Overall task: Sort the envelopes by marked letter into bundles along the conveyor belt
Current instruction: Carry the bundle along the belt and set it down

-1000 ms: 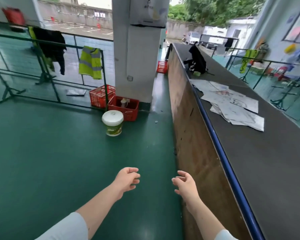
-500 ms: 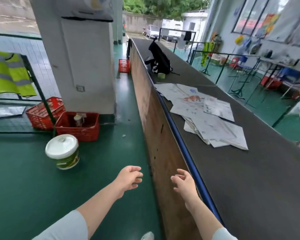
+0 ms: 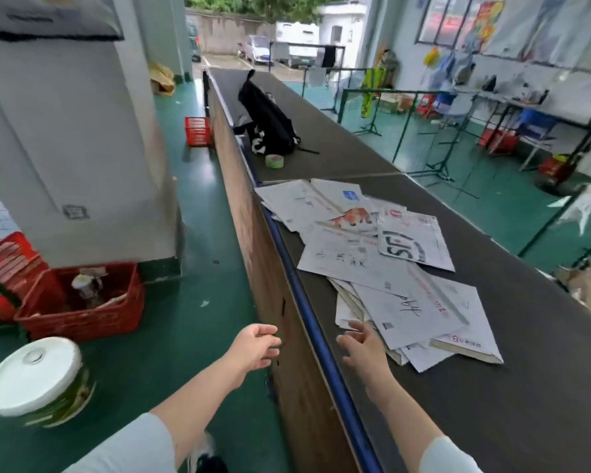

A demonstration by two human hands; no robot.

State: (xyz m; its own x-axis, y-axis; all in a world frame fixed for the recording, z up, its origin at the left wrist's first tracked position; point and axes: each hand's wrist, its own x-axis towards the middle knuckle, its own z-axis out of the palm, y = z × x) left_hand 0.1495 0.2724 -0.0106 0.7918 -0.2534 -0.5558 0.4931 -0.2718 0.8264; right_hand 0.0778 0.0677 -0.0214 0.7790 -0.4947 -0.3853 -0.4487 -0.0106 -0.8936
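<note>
A loose heap of white envelopes lies on the dark conveyor belt, several overlapping, some with handwritten marks and one with large printed letters. My right hand hovers over the belt's blue edge rail, fingers spread and empty, just short of the nearest envelopes. To the left of the belt's brown side panel my left hand hangs over the green floor, loosely curled and holding nothing.
A black backpack and a green tape roll sit farther up the belt. On the floor at left stand a white-lidded bucket, red crates and a white pillar. Green railings line the far side.
I have walked along the belt, so the envelope heap is now much closer. My right hand has moved from beside the panel to over the belt edge, near the envelopes.
</note>
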